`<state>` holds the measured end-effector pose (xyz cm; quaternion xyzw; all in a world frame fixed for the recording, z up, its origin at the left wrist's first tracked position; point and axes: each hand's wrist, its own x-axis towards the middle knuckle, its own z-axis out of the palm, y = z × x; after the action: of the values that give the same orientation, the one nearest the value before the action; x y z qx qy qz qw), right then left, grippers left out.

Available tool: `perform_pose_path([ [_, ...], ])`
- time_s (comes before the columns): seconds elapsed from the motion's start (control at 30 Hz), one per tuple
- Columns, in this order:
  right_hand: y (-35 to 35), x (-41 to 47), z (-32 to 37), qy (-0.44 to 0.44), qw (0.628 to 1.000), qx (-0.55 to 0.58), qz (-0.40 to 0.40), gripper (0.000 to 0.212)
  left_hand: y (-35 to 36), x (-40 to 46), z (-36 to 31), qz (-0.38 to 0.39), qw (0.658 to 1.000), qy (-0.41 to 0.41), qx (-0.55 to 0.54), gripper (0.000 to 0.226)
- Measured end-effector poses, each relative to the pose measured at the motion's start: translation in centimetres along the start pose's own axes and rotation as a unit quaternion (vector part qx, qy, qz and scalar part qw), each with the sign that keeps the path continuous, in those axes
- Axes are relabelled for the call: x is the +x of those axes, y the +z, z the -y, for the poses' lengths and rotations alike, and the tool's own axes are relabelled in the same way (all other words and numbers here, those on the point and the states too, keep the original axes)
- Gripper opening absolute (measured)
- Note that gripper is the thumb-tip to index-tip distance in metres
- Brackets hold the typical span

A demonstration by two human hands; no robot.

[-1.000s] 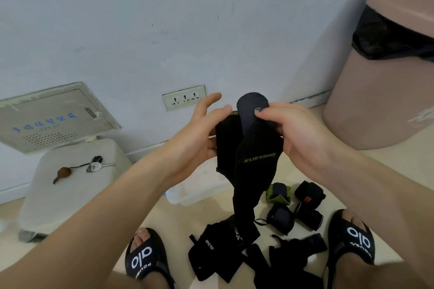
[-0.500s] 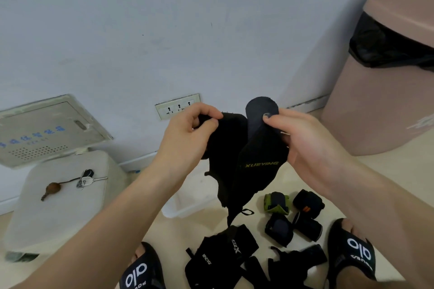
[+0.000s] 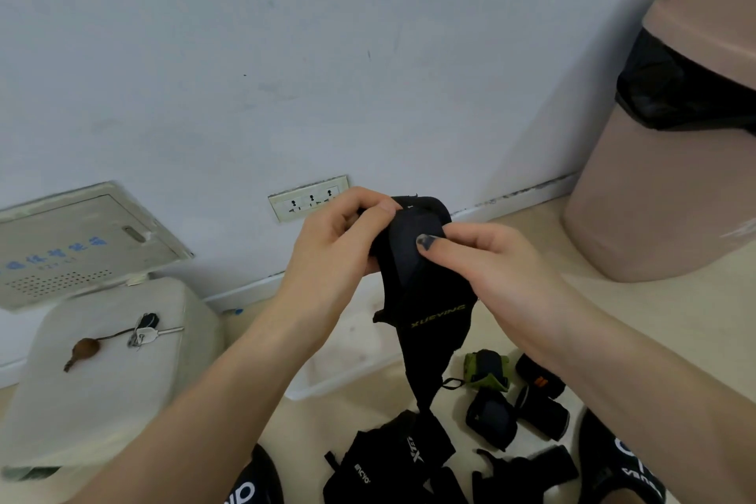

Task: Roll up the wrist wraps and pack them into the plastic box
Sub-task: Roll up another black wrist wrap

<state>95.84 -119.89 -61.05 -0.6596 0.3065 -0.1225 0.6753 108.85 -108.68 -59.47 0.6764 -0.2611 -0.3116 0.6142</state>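
Both hands hold one black wrap point(image 3: 425, 299) up in the air above the box point(image 3: 347, 364), which sits on the floor below and partly behind the forearms. The left hand point(image 3: 335, 254) has its fingers curled round the wrap's upper end, and the right hand point(image 3: 491, 258) pinches the same end from the other side, thumb pressed on the cloth face. Held this high, the loose tail hangs straight down under its own weight, which likely keeps it flat and untwisted so the top end can be turned over on itself to start the roll; the tail's tip hangs just above the unrolled wraps point(image 3: 392, 458) lying on the floor in front of the box. To the right of the box lie four rolled wraps point(image 3: 511, 393), close together and not yet packed. The box's near rim shows as a pale edge, and its inside seems open with nothing seen in it, though the arms hide much of it. To the left of the box stands a white stool point(image 3: 102, 372) with keys point(image 3: 143, 333) on top, and well to its right a bin point(image 3: 662, 176) against the wall, so the freest room for lowering a finished roll looks to be straight down between the forearms.
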Motion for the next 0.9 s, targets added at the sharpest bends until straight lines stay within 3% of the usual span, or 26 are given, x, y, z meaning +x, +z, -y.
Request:
perform_pose_path([
  [0.23,0.24,0.49,-0.14,0.022,1.0,0.008,0.0,0.026,-0.45,0.57,0.16,-0.005,0.999,0.018,0.037,0.005],
  [0.43,0.39,0.48,-0.04,0.025,1.0,0.007,0.002,0.024,-0.72,0.6,0.37,-0.017,0.998,0.028,0.045,0.021],
  [0.8,0.38,0.05,-0.21,0.036,0.999,0.002,0.0,0.024,-0.53,0.14,0.23,-0.025,0.998,0.032,0.052,0.023],
  [0.9,0.51,0.01,-0.48,0.03,0.999,-0.029,-0.032,0.025,-0.39,0.17,0.12,-0.031,0.998,0.037,0.048,0.024],
])
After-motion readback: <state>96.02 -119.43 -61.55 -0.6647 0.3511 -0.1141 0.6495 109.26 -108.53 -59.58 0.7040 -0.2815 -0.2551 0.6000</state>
